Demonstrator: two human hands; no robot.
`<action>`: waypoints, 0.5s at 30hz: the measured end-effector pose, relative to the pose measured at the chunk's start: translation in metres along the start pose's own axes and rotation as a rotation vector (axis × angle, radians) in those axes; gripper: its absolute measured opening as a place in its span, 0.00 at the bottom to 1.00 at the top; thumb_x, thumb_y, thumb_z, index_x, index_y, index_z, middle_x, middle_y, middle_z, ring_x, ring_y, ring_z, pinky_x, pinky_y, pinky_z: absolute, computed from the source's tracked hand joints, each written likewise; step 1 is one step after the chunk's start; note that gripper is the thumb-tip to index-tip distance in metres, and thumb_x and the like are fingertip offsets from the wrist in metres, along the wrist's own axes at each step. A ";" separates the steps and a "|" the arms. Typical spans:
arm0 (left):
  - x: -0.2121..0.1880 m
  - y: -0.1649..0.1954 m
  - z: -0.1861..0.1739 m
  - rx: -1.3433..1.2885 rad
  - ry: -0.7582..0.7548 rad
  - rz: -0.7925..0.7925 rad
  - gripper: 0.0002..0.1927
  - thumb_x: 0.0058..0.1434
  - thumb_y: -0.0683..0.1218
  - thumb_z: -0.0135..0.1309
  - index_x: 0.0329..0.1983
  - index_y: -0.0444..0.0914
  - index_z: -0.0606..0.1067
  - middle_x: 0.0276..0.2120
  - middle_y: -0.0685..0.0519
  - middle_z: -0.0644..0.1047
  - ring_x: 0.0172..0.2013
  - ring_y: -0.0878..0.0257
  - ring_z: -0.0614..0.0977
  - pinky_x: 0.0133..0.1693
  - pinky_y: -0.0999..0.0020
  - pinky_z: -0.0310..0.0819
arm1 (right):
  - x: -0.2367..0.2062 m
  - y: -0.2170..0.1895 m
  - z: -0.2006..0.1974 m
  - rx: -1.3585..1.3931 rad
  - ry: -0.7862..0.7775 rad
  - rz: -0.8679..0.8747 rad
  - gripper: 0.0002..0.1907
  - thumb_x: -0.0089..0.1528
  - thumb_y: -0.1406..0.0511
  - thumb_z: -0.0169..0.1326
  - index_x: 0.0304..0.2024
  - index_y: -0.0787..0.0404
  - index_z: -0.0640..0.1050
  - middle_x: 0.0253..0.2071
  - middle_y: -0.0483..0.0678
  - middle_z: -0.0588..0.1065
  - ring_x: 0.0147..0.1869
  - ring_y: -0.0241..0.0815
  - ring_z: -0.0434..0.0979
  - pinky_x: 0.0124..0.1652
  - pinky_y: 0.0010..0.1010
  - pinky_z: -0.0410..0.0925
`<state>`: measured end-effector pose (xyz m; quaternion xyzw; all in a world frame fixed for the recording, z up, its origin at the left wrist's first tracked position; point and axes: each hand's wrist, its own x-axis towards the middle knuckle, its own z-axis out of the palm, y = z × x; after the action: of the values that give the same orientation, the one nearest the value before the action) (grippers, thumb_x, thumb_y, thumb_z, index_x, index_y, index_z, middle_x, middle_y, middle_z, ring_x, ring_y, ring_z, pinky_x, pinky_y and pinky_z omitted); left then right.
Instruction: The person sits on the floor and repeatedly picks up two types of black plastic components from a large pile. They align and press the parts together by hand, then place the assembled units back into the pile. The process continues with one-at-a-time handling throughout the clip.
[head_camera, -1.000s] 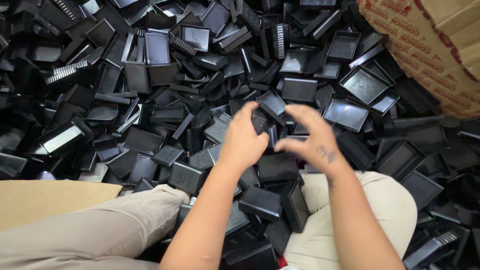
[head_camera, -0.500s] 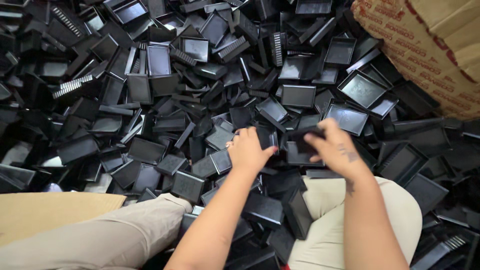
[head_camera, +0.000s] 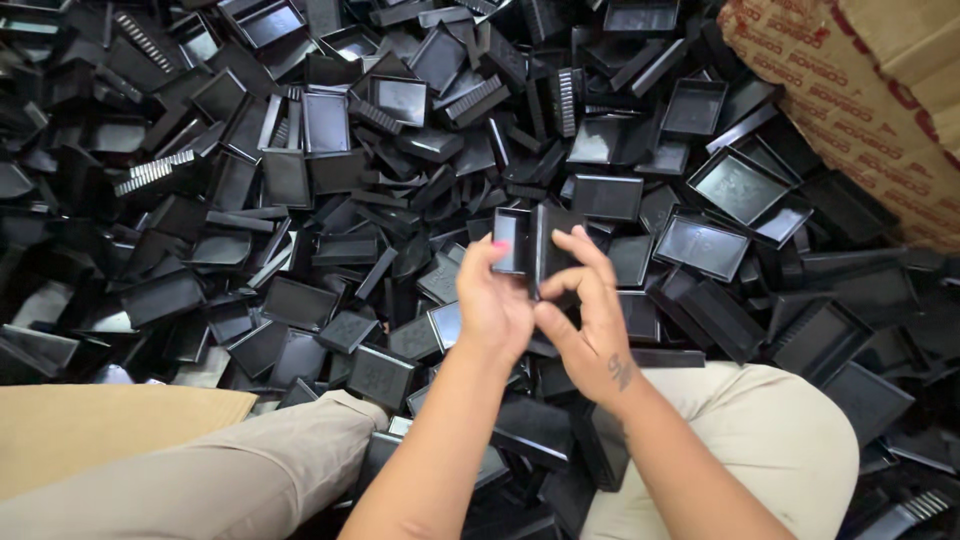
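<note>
Step in hand, as judged: fitting two small black tray pieces together above the lap, left hand fingers clamped on the left piece, right hand fingers curled tight around the right one. Next move probably calls for squaring edges before pressing; seam hidden behind fingers. Surrounding heap of loose black trays, cardboard box at right, and khaki-clad knees crowding any set-down spot.

A workshop floor: heaped black plastic trays, cardboard cartons.
</note>
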<state>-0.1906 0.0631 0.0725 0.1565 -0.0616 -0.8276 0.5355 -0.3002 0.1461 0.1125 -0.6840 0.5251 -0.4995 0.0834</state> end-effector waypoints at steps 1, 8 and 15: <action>-0.006 -0.003 0.004 0.104 -0.049 -0.002 0.21 0.57 0.46 0.52 0.55 0.40 0.70 0.48 0.51 0.77 0.49 0.55 0.77 0.52 0.59 0.71 | -0.003 0.001 0.003 0.023 0.041 0.034 0.06 0.65 0.68 0.58 0.39 0.61 0.73 0.64 0.56 0.67 0.77 0.56 0.61 0.68 0.40 0.59; -0.016 -0.009 0.017 0.635 -0.251 0.027 0.31 0.66 0.55 0.51 0.70 0.45 0.60 0.58 0.51 0.70 0.58 0.60 0.72 0.61 0.64 0.63 | -0.023 0.042 0.009 0.522 0.206 0.311 0.15 0.64 0.69 0.58 0.49 0.61 0.67 0.55 0.48 0.62 0.61 0.37 0.64 0.61 0.28 0.61; -0.023 -0.034 0.005 1.551 -0.146 0.431 0.31 0.73 0.58 0.48 0.73 0.39 0.61 0.59 0.46 0.70 0.58 0.56 0.69 0.63 0.62 0.59 | -0.024 0.062 0.009 0.901 0.365 0.625 0.08 0.68 0.70 0.55 0.48 0.62 0.70 0.46 0.49 0.70 0.49 0.37 0.69 0.50 0.28 0.65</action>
<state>-0.2130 0.0977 0.0722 0.4138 -0.6818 -0.4360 0.4168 -0.3307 0.1350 0.0540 -0.2963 0.4436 -0.7354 0.4178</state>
